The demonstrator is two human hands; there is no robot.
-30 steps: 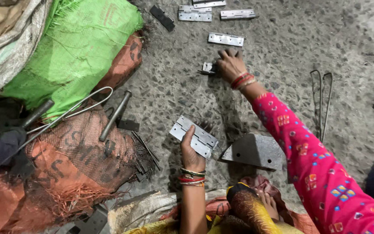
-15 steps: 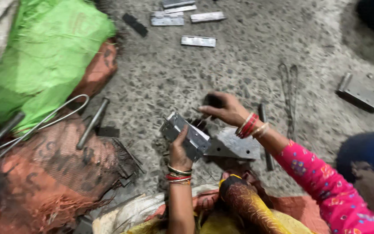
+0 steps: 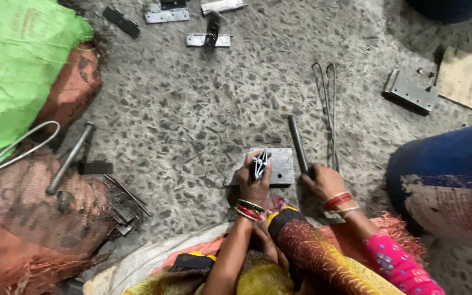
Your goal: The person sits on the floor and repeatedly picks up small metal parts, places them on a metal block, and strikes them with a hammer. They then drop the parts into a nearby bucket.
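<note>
The left hand (image 3: 255, 183) clamps a folded grey metal hinge (image 3: 260, 164) upright on a square steel plate (image 3: 281, 166); the right hand (image 3: 323, 183) grips a dark metal rod (image 3: 298, 143) on the speckled floor (image 3: 192, 109).

both hands (image 3: 255, 183) low; fingers curled tight

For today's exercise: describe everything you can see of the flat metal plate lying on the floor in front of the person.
The metal plate is a flat, grey, roughly square slab, dull like steel, with at least one small hole showing. It lies flat on the speckled stone floor. The left hand holds a folded metal hinge upright on it, hiding its left part. A dark metal rod, gripped by the right hand, lies along its right edge.
</note>
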